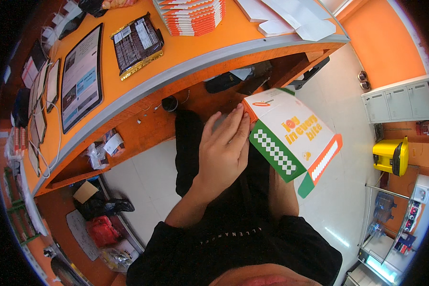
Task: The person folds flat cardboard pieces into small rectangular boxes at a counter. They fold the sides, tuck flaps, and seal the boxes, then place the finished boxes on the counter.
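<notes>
A partly folded cardboard food box, white with green and orange sides, is held in the air in front of my body. At its left end, my left hand presses its fingers together against the orange edge, thumb raised apart. My right forearm reaches up behind the box, which hides my right hand and its fingers. A green flap sticks out at the box's lower corner, and the orange end panel beside it is tilted outward.
An orange desk with a grey edge stands ahead, bearing a stack of orange-and-white cartons, flat white cartons, a dark packet and a tablet. Lockers and a yellow bin stand right.
</notes>
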The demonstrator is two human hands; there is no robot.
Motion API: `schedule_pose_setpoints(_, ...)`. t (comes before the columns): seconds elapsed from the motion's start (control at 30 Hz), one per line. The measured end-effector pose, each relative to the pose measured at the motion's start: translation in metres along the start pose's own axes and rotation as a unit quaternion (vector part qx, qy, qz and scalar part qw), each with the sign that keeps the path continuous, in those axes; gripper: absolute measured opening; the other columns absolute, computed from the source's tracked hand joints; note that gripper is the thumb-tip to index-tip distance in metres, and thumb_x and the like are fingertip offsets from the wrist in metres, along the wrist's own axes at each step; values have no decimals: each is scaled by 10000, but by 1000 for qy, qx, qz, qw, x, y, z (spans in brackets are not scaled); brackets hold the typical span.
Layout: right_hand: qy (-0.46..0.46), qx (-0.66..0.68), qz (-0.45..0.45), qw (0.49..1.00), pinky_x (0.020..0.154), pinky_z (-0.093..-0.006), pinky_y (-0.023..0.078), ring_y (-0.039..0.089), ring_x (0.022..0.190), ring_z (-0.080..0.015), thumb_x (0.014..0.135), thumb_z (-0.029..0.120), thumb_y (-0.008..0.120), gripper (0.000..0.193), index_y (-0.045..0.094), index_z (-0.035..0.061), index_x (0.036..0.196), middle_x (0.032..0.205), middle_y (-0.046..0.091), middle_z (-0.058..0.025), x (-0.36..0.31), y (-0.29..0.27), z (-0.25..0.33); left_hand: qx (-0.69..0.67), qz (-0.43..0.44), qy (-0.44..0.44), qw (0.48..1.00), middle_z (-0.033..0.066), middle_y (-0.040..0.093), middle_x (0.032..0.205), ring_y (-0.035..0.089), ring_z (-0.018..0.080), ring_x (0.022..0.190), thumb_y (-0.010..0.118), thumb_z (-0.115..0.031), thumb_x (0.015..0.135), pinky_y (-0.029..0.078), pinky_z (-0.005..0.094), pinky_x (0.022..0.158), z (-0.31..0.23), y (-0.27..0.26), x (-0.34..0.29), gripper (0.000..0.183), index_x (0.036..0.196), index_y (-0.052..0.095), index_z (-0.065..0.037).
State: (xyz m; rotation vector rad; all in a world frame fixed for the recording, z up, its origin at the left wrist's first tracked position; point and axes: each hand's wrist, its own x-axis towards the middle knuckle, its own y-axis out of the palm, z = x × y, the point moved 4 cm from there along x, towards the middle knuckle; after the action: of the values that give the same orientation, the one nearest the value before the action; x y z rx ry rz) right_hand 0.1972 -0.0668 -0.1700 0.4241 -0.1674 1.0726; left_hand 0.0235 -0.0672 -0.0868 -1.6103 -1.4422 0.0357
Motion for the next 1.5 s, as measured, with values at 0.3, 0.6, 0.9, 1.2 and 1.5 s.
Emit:
schedule_pose_setpoints(0.3, -215, -275, 80, 934, 905, -415, 512, 629, 1076, -331, 817, 114, 789, 522, 582, -19, 1278, 1199, 632, -188, -25, 25, 30, -158, -187, -104, 964, 281, 676, 1209, 707, 302, 1086, 759, -42, 823, 556, 397, 927, 31, 12, -26, 284, 1070, 695, 82)
schedule_pose_setpoints(0.6, -174, -353, -35, 919, 797, -390, 526, 640, 933, -301, 738, 1, 819, 431, 660, -43, 1137, 1069, 649, -181, -6, 40, 82, -593, -123, -339, 720, 168, 667, 1170, 702, 261, 987, 688, -170, 957, 580, 363, 888, 152, 54, -96, 403, 1278, 519, 6)
schedule_pose_setpoints(0.9, -284, -408, 120, 859, 701, -324, 534, 641, 835, -244, 679, -119, 723, 372, 745, 37, 1016, 960, 681, -99, -9, 48, 69, -607, -164, -438, 643, 68, 527, 1401, 482, 210, 1314, 577, -194, 1024, 403, 468, 1089, 35, 33, -64, 440, 1422, 422, -92)
schedule_pose_setpoints(1.2, -252, -373, 170, 877, 678, -334, 533, 642, 799, -244, 687, -112, 707, 356, 756, 37, 1007, 919, 685, -94, -16, 42, 62, -555, -155, -329, 748, 136, 636, 1213, 651, 191, 1089, 715, 17, 909, 524, 342, 985, 39, 20, -30, 364, 1242, 568, 36)
schedule_pose_setpoints(1.5, -270, -336, 214, 877, 659, -339, 549, 647, 790, -238, 673, -27, 711, 366, 753, 19, 1033, 919, 660, -85, -26, 42, 71, -194, -164, -209, 944, 94, 696, 1005, 662, 152, 935, 739, 40, 882, 538, 301, 838, 67, 4, -38, 175, 1043, 673, 35)
